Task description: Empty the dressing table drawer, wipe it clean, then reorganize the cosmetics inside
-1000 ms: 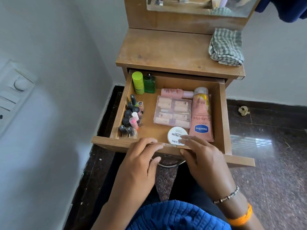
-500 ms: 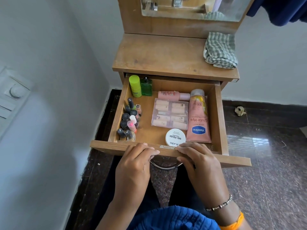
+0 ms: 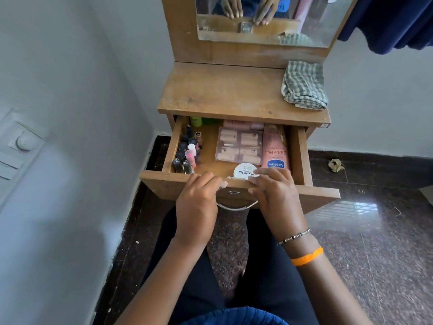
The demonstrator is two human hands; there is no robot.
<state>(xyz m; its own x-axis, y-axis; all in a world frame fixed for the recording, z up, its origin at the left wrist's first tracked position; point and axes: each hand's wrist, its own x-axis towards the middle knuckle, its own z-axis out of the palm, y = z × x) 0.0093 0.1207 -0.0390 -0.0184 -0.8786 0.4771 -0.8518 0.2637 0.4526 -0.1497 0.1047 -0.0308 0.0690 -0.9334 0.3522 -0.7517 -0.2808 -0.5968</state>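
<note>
In drawer [image 3: 301, 158]: nail polishes [image 3: 187, 153], Vaseline tube [image 3: 274, 148]; both hands [image 3: 236, 198] curled over front edge.

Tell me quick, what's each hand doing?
Left hand: fingers curled over the front edge of the wooden drawer, gripping it.
Right hand: fingers curled over the same edge, gripping it.
</note>
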